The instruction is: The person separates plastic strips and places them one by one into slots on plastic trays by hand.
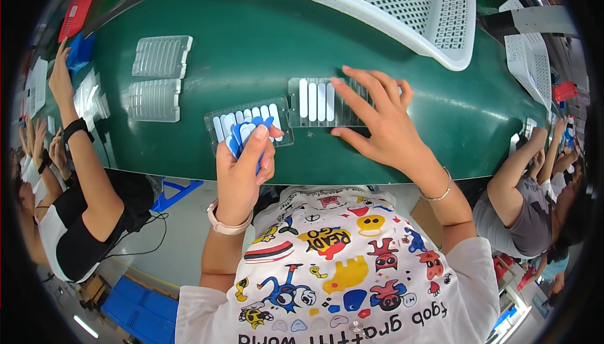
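Left hand (242,168), nearest the green belt's (251,48) front edge, pinches a fanned stack of blue-and-white strips (242,135), seemingly kept ready for feeding. Beyond it, the right hand (377,120), fingers spread wide, steadies a clear slotted tray (318,101); seated strips' long axes point away from the edge.

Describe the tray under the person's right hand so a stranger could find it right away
On the green conveyor belt, look near the front edge, under the spread right hand. The clear ridged plastic tray there holds only a few white oblong pieces, while the clear tray beside the left hand is nearly full.
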`<state>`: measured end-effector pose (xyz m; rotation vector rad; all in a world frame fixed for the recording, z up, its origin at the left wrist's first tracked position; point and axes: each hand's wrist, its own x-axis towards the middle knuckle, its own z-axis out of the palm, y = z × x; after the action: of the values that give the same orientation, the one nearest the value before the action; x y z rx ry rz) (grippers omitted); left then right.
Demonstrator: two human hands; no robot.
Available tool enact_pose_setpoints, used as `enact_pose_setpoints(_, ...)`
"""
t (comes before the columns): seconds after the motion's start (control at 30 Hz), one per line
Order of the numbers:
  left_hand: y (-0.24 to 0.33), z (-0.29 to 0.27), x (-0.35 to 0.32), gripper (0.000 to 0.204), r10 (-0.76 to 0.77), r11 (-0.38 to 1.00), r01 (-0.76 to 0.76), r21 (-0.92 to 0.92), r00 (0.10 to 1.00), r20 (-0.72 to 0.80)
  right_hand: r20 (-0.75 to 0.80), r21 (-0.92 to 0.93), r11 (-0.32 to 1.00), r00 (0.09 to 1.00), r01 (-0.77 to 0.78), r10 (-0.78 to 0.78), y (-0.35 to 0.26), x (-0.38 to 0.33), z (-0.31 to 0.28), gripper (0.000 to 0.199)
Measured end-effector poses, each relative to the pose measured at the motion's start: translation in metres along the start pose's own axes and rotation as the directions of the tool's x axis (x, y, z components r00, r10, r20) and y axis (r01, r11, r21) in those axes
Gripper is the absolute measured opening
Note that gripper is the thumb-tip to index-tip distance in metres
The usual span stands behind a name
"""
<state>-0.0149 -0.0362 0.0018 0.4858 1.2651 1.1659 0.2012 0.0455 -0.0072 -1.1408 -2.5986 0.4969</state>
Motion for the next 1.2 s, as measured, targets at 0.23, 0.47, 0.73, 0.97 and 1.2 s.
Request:
enact_pose_setpoints(0.23,0.007,0.003,-0.010,0.029,-0.020,0.996,0.026,-0.084,0.998,0.062,0.009,-0.137,0.972,0.981,0.192,-0.192,-0.018,0.018,0.021,0.050)
enact_pose_setpoints(0.47,0.005,-0.003,-0.001,0.032,-0.258,0.854,0.374,-0.361,0.908,0.331,-0.035,-0.057,0.988,0.989,0.142,-0.144,-0.025,0.008,0.020,0.041)
enact_pose_setpoints(0.73,0.002,0.006,0.005,0.032,-0.362,0.732,0.543,-0.410,0.821,0.442,-0.078,0.763,0.646,0.987,-0.033,0.142,-0.039,0.021,0.001,0.017)
enact_pose_setpoints(0.97,0.006,0.010,0.002,0.030,-0.372,0.818,0.492,-0.298,0.848,0.377,0.070,0.867,0.465,0.967,-0.180,0.244,-0.031,0.020,0.001,0.013)
enact_pose_setpoints(1.2,0.005,0.007,0.002,0.031,-0.367,0.820,0.507,-0.266,0.822,0.437,0.022,0.952,0.303,0.998,-0.037,0.052,-0.018,0.022,0.002,0.008)
